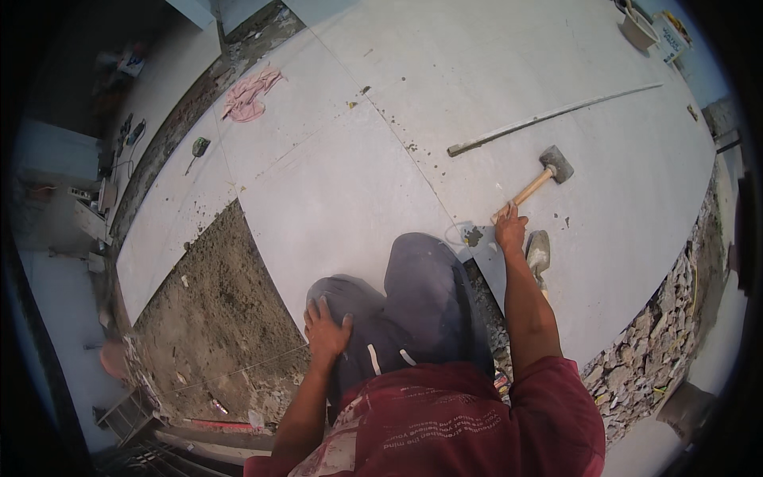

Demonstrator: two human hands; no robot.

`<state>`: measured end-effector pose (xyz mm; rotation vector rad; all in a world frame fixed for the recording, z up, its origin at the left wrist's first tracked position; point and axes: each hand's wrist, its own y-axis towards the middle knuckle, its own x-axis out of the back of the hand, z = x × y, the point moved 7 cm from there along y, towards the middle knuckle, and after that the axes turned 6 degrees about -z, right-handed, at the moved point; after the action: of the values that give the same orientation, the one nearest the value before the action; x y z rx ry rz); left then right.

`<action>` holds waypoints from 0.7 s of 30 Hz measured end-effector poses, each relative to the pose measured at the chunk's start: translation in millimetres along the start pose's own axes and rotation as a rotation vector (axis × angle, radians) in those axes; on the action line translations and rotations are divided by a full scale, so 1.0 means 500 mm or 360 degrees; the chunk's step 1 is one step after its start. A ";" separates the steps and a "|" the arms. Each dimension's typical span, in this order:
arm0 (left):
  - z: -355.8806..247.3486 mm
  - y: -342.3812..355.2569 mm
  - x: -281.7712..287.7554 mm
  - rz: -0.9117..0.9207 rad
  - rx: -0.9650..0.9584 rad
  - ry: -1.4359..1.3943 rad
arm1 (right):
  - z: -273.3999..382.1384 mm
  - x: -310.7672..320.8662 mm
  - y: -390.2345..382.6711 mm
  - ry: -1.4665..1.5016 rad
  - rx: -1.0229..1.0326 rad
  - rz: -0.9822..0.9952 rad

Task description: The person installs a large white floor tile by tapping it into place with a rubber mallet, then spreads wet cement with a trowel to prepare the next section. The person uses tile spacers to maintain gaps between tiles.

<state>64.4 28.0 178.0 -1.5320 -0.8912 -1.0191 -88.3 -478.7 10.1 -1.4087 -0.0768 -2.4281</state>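
My right hand (510,226) is closed round the end of the wooden handle of a rubber mallet (534,185). The mallet's grey-black head points away to the far right, over large pale floor tiles (334,183). Just right of my right forearm lies a trowel (539,253), its blade dusty. A dark clump of mortar (473,237) sits left of that hand. My left hand (327,329) rests on my left knee, fingers spread and holding nothing. I am kneeling on the tiles.
Left of me is a bed of grey-brown mortar (218,294) bordered by tiles. A long straightedge (556,117) lies beyond the mallet. Farther left are a pink cloth (251,94) and a tape measure (200,146). Broken rubble (648,342) lines the right; a bucket (638,30) stands far right.
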 end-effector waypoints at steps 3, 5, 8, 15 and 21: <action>0.006 0.002 -0.010 -0.0020 -0.0055 -0.0010 | -0.020 -0.044 0.056 -0.0070 0.0253 0.0255; 0.011 0.005 -0.015 -0.0044 -0.0067 -0.0020 | -0.006 -0.050 0.070 -0.0289 0.0584 0.0226; 0.016 0.008 -0.017 -0.0044 -0.0055 -0.0002 | -0.042 -0.026 0.071 -0.0060 0.0100 0.0223; 0.006 0.007 -0.012 -0.0006 -0.0043 -0.0011 | -0.075 0.127 0.003 0.0082 -0.0095 -0.0113; 0.003 0.000 -0.010 0.0048 0.0006 -0.0027 | -0.051 0.210 -0.049 0.0746 -0.0485 0.0121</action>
<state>62.6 29.3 173.1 -1.5484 -0.8790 -0.9838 -165.3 -487.8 89.6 -0.8864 0.4647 -2.7162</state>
